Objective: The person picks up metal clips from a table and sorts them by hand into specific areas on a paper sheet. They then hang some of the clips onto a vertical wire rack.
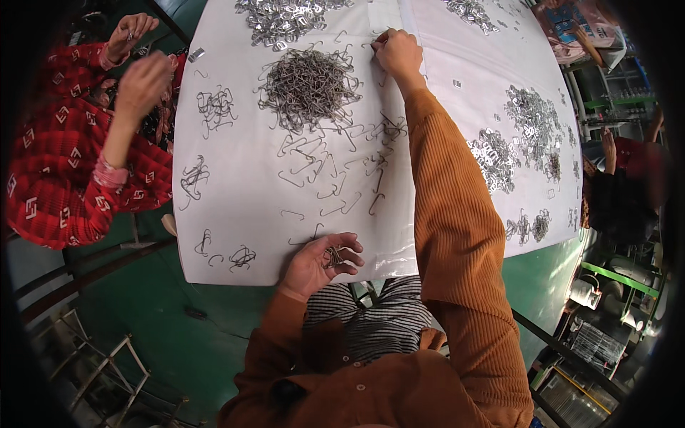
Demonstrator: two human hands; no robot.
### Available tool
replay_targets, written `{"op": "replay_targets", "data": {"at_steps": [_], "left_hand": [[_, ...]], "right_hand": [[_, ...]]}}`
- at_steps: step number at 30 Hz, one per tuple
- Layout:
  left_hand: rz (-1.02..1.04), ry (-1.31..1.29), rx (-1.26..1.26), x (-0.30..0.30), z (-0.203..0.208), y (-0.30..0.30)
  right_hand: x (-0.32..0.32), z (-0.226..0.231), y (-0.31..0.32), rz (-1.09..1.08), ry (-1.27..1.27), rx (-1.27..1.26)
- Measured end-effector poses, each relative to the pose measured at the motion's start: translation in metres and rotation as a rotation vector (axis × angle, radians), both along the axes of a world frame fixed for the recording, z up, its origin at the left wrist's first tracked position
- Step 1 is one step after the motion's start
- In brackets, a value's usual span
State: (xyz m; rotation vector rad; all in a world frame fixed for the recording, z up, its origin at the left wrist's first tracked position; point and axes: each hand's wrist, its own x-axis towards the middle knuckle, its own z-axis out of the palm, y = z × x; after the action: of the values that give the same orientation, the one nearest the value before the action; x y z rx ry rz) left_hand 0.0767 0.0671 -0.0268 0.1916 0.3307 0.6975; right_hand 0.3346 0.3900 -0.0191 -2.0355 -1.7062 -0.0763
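Note:
My left hand point(320, 265) is palm up at the near edge of the table, its fingers curled around a few bent wire hooks point(332, 257). My right arm reaches far across the white tabletop. There my right hand point(399, 55) has its thumb and fingertips pinched together at the table surface, and what is between them is too small to make out. Left of it lies a dense heap of wire hooks point(308, 87). Loose hooks point(314, 160) are spread between that heap and my left hand.
Piles of small metal buckles lie at the far side point(285, 21) and on the right point(492, 160). Small hook clusters point(242, 257) sit along the left edge. A co-worker in a red patterned sleeve point(71, 150) works at the left; other people are at the right.

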Motion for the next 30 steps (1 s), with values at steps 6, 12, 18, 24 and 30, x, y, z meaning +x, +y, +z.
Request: {"op": "replay_targets", "data": {"at_steps": [6, 12, 18, 24, 30], "left_hand": [[0.007, 0.045, 0.036, 0.007, 0.021, 0.011], [0.077, -0.08, -0.118, 0.009, 0.02, 0.014], [0.176, -0.268, -0.23, 0.002, -0.01, 0.002], [0.065, -0.036, -0.077, 0.003, 0.007, 0.008], [0.047, -0.028, -0.025, 0.007, 0.008, 0.008]], "right_hand": [[0.003, 0.011, -0.003, 0.097, -0.198, -0.249], [-0.045, 0.075, -0.159, 0.804, 0.498, -0.209], [-0.089, 0.085, -0.237, 1.111, 0.272, -0.456], [-0.104, 0.043, -0.154, 0.839, 0.296, -0.108], [-0.055, 0.022, -0.12, 0.402, 0.081, 0.071]]}}
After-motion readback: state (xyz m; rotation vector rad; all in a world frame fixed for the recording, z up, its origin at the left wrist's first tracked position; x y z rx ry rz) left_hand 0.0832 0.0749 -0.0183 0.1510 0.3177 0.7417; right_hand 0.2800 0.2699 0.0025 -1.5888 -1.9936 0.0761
